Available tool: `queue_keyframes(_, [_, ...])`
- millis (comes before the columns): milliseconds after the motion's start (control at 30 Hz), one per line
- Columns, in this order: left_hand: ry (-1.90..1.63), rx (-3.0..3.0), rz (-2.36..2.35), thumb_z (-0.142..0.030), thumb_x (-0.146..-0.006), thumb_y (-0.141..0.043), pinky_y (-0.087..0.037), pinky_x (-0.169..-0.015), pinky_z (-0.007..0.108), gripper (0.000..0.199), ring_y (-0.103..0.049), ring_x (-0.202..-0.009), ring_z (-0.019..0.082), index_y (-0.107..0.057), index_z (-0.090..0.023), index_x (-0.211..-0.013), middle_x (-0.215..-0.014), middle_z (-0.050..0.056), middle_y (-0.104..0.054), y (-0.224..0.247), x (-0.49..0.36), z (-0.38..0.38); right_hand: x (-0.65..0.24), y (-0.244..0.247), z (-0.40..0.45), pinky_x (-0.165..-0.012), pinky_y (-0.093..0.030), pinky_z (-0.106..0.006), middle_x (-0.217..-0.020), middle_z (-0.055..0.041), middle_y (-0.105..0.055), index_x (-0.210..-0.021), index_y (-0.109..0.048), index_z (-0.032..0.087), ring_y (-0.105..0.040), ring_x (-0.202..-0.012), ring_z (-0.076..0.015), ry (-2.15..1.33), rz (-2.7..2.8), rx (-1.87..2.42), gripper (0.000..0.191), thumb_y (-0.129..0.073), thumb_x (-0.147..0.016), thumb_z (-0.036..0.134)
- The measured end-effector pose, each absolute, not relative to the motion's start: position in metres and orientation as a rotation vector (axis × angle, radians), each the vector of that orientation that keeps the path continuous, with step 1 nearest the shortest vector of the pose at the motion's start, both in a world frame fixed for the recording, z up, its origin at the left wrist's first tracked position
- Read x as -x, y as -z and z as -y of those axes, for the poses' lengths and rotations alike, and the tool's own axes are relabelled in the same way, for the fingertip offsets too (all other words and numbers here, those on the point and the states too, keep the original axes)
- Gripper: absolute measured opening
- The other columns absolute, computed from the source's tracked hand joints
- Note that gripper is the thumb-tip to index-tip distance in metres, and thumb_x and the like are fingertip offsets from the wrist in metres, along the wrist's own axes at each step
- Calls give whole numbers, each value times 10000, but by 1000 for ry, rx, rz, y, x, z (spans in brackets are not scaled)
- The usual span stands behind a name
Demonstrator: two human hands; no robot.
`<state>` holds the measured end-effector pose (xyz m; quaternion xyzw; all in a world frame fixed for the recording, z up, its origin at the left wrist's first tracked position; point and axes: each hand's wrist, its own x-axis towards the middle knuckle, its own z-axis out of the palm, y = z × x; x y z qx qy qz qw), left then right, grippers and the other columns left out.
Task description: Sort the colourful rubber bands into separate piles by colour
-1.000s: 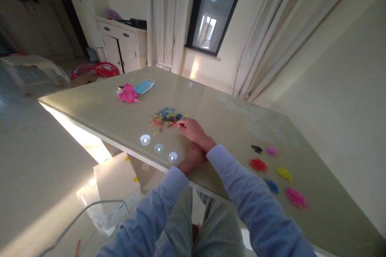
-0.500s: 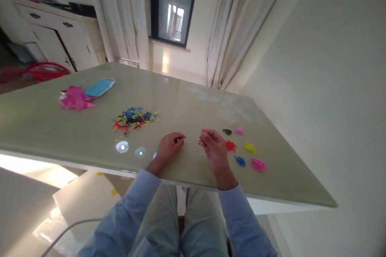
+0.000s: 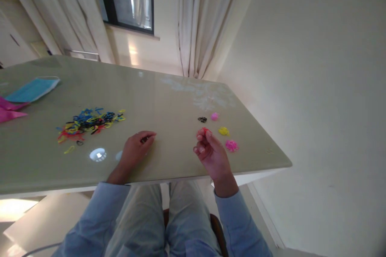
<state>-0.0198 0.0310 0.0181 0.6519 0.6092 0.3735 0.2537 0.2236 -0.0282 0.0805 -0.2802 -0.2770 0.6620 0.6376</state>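
My right hand (image 3: 211, 153) hovers at the small red pile (image 3: 204, 130) of rubber bands, thumb and forefinger pinched. Red shows at its fingertips; I cannot separate a held band from the pile behind. The other fingers curl loosely. My left hand (image 3: 137, 149) rests on the table with fingers curled and thumb near the forefinger; whatever it may hold is too small to make out. Left of it spreads a mixed heap of rubber bands (image 3: 90, 120) in blue, yellow, black and red. Around my right hand sit small piles: black bands (image 3: 202, 119), yellow bands (image 3: 224, 131) and bright pink bands (image 3: 232, 145).
A paler pink pile (image 3: 214, 116) lies beyond the yellow one. On the far left are a blue face mask (image 3: 34, 89) and a pink piece of material (image 3: 10, 110). The glossy table (image 3: 169, 100) ends near a wall (image 3: 316, 88) at right.
The view has swung to the right. My right hand has moved right, over to the red pile, and now hides the blue pile. My left hand stays in nearly the same place on the table.
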Motion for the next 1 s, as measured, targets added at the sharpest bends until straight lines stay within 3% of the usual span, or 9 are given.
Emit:
queue_keyframes(300, [-973,-1753,-1714,-511,-766,-499,-503,-712,309,419,-663,-751,212,-736,-215,-945,-896,46,-754,-19,21,-29,-243,-71,32,-531,-514,-218,-800,0,-753,-866,-749,189,-518,-468,-55,-1449,561,737,182,-780,-743,320])
queue_keyframes(700, [-979,-1767,-1736,-512,-768,-512,-529,-735,307,397,-678,-770,214,-734,-227,-933,-911,41,-756,-21,20,-24,-265,-66,36,-549,-522,-214,-796,35,-714,-856,-708,221,-507,-471,-43,-1340,639,830,179,-803,-715,276])
queue_keyframes(1000, [-979,-1774,-1729,-501,-790,-507,-527,-758,342,399,-677,-801,234,-738,-218,-948,-940,54,-754,-20,21,-23,-300,-68,-6,-394,-472,-206,-810,-35,-761,-849,-667,171,-583,-400,-87,-1005,940,1168,297,-814,-660,347])
